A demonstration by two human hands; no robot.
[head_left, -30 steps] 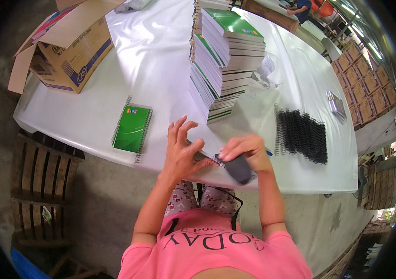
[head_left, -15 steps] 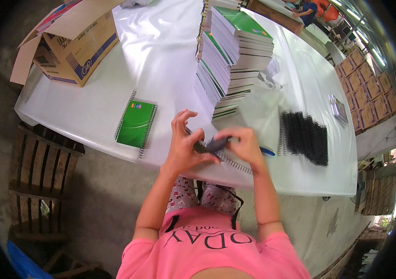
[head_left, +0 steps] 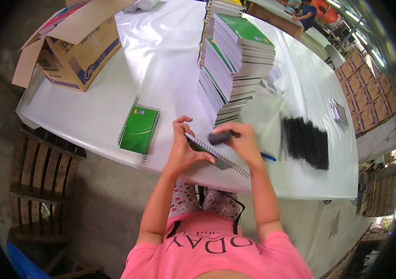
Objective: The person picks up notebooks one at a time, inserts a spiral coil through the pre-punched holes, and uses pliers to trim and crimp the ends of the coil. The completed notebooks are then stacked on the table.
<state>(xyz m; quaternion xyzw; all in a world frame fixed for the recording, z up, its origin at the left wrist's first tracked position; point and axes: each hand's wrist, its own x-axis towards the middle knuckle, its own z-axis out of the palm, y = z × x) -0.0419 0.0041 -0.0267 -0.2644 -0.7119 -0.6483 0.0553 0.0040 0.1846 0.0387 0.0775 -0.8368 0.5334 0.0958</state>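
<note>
Near the table's front edge, my left hand (head_left: 181, 148) grips a notebook (head_left: 220, 163) between thumb and fingers, its edge turned up. A wire coil (head_left: 238, 170) runs along that edge and sticks out past the near right end. My right hand (head_left: 245, 143) is closed around a dark rounded tool (head_left: 219, 137) just above the coil; its exact kind is unclear. A green spiral notebook (head_left: 138, 130) lies to the left, with coils along both long sides. Beyond my hands rises a tall stack of green-covered notebooks (head_left: 249, 36).
Black coils (head_left: 307, 143) lie heaped at the right, beside a blue slender object (head_left: 268, 157). An open cardboard box (head_left: 79, 58) stands far left. A wooden chair (head_left: 44, 172) is by the table's left edge. Cartons (head_left: 363, 93) are piled at the right; people sit far back.
My right hand has lifted the dark tool slightly off the coil, and more of the coiled edge shows. My left hand keeps its grip. The whole view has shifted a little.
</note>
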